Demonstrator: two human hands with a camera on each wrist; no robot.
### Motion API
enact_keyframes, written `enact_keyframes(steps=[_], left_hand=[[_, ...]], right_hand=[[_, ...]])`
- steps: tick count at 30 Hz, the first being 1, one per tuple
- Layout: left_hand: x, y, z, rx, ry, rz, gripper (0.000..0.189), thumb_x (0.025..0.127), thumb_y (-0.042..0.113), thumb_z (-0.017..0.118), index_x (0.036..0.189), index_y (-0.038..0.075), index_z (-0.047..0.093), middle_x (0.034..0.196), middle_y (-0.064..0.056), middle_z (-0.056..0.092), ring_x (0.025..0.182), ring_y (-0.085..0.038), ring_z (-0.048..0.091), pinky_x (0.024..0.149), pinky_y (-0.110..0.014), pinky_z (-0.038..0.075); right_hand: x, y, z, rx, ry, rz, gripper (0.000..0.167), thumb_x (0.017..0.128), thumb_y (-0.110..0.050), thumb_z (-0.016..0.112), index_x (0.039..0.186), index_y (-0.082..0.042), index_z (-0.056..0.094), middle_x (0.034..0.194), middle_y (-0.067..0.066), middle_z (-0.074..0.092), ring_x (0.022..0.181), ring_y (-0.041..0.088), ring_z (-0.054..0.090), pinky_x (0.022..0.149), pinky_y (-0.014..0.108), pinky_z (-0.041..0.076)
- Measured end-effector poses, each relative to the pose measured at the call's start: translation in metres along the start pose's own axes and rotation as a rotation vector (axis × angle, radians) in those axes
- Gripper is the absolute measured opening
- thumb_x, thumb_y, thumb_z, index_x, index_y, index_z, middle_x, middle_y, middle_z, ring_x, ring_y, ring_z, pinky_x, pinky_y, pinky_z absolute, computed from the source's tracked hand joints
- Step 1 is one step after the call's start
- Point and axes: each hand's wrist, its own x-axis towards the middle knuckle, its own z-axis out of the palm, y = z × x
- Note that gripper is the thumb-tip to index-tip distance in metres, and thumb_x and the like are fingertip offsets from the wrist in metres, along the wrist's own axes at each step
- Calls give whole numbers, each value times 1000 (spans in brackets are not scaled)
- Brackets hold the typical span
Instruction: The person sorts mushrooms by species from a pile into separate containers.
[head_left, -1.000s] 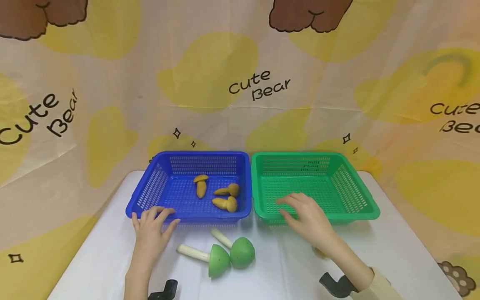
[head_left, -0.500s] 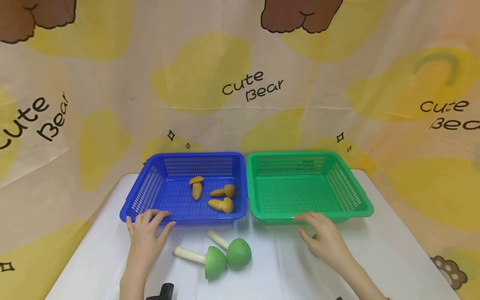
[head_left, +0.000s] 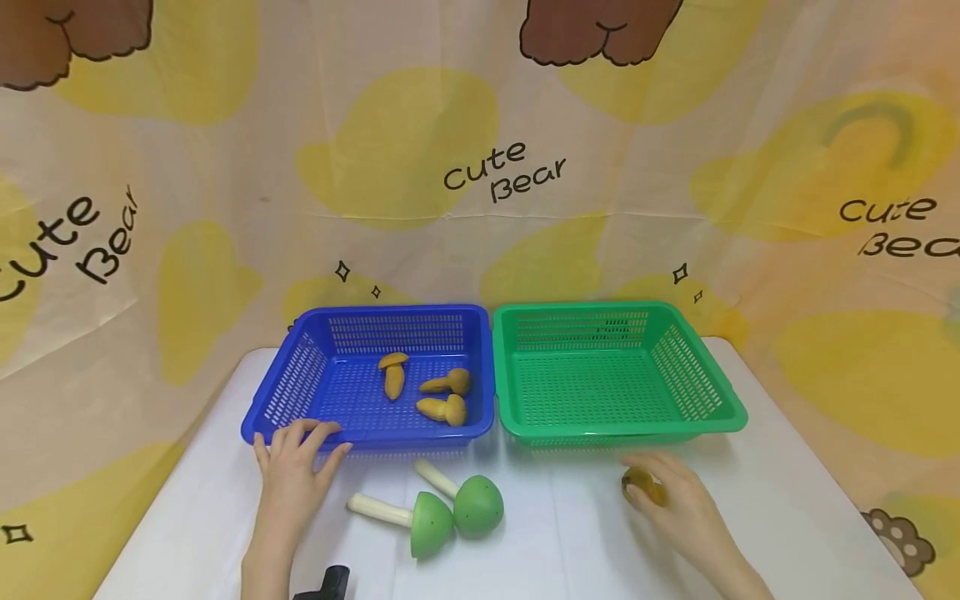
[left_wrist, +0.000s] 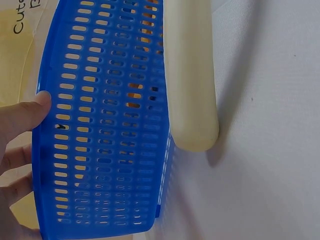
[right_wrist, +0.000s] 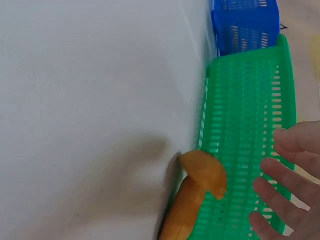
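My left hand [head_left: 288, 471] holds the near rim of the blue basket [head_left: 255, 425] at its left corner. In the left wrist view its thumb [left_wrist: 42, 102] is on the outer edge while other fingers pass behind the rim. Inside that basket lie three brown toy mushrooms [head_left: 393, 379]. My right hand [head_left: 678, 500] is over another brown mushroom [right_wrist: 202, 172] in front of the green basket [head_left: 626, 429]. In the right wrist view its fingers [right_wrist: 290, 185] are spread apart, beside the mushroom. Two green-capped mushrooms [head_left: 431, 525] with pale stalks lie on the table between my hands.
Both baskets stand side by side at the back of the white table [head_left: 555, 550]. A patterned cloth [head_left: 390, 150] hangs behind them. A black device part [head_left: 330, 583] shows by my left wrist. A pale stalk [left_wrist: 192, 90] lies close to the blue basket's side.
My right hand has come back from above the green basket, over its near rim, down to the brown mushroom on the table. My left hand stays at the blue rim. The view has shifted slightly.
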Motion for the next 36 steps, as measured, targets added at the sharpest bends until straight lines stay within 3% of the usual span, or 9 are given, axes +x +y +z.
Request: enact_keyframes(steps=[4, 21, 30, 36], left_hand=[[0, -1, 0, -2, -5, -4, 25, 77, 13, 78, 99, 8, 68, 102, -15, 61, 107, -41, 47, 104, -80, 8], [1, 0, 0, 5, 2, -4, 24, 77, 13, 78, 98, 8, 68, 101, -15, 60, 106, -40, 47, 104, -80, 10], [0, 0, 1, 2, 1, -8, 24, 77, 13, 78, 98, 8, 68, 101, -15, 60, 105, -40, 47, 104, -79, 10], [0, 0, 1, 4, 7, -8, 24, 77, 13, 78, 98, 8, 68, 101, -15, 60, 104, -40, 48, 104, -80, 10]], right_hand=[[-6, 9, -1, 6, -24, 30, 39, 72, -6, 78, 109, -13, 67, 111, 3, 67, 106, 27, 59, 87, 53, 47], [-13, 32, 4, -50, -172, 105, 57, 71, -13, 81, 124, -10, 59, 119, 11, 64, 109, 36, 58, 84, 61, 47], [-15, 35, 7, -29, -215, 140, 60, 72, -13, 80, 128, -11, 58, 115, 8, 66, 103, 32, 61, 82, 56, 51], [-14, 35, 8, -40, -244, 167, 56, 74, -13, 79, 126, -14, 59, 112, 4, 66, 99, 24, 59, 81, 47, 51]])
